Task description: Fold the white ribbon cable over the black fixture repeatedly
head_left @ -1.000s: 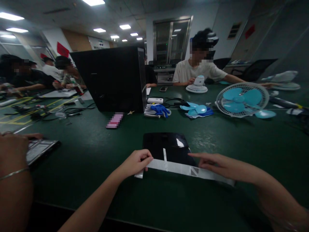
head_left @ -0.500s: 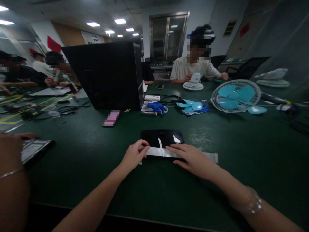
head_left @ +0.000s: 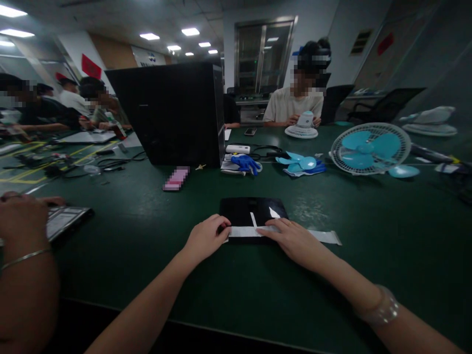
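Observation:
A glossy black panel [head_left: 236,209] lies on the green table in front of me. Across its near edge runs a white flat ribbon cable [head_left: 241,231], whose right end sticks out past the panel. A short white strip [head_left: 253,219] stands up from the cable over the panel. My left hand [head_left: 206,237] pinches the cable's left end between thumb and fingers. Over the right part of the cable rests my right hand [head_left: 297,242], fingers stretched out, the thumb touching it near the short strip. The stretch beneath this hand is hidden.
Behind the panel stand a black computer case [head_left: 165,113], a phone [head_left: 176,178], blue gloves [head_left: 245,163], light-blue fan blades [head_left: 300,161] and a caged fan head [head_left: 370,148]. A co-worker's arm [head_left: 27,275] and a flat metal-framed part [head_left: 68,219] are at left. Another person sits opposite.
My right thumb has come onto the cable near the short strip, and the cable's right end lies differently. My left hand keeps its pinch. The person opposite has brought a hand to the fan base.

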`<state>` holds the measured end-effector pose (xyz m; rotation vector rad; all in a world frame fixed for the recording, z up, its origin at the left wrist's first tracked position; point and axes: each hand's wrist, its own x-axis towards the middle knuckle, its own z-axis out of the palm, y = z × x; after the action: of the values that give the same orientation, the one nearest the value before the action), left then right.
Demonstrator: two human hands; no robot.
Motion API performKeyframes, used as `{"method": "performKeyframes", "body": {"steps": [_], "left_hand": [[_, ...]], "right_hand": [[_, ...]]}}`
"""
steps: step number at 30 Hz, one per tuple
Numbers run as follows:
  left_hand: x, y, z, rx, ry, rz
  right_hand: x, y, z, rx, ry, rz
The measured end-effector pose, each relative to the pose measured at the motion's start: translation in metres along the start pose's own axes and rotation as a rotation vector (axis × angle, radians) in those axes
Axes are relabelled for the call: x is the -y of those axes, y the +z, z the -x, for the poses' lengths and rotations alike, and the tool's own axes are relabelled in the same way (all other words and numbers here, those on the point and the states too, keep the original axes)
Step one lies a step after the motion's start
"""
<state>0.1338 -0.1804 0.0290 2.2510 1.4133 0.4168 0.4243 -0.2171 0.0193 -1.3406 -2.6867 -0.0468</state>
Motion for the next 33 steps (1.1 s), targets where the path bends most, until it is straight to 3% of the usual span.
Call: {"method": "performKeyframes", "body": {"steps": [13,24,28,33], "left_hand": [[-0.008,-0.003,0.004,0.024,0.031,-0.066],[-0.008,-0.005,0.004,0.016,0.026,-0.043],[-0.003,-0.002,0.003,-0.046,0.034,-0.008],[0.001,-0.001,0.0,-0.106,0.01,0.012]], "right_hand": [[0.011,-0.005,-0.001,-0.02,0.016,0.027],[0.012,-0.003,-0.001,0.08,0.055,-0.062],[0.002,-0.003,0.002,0.093,0.038,-0.112],[-0.019,-0.003,0.006,0.068,0.121,-0.116]]}}
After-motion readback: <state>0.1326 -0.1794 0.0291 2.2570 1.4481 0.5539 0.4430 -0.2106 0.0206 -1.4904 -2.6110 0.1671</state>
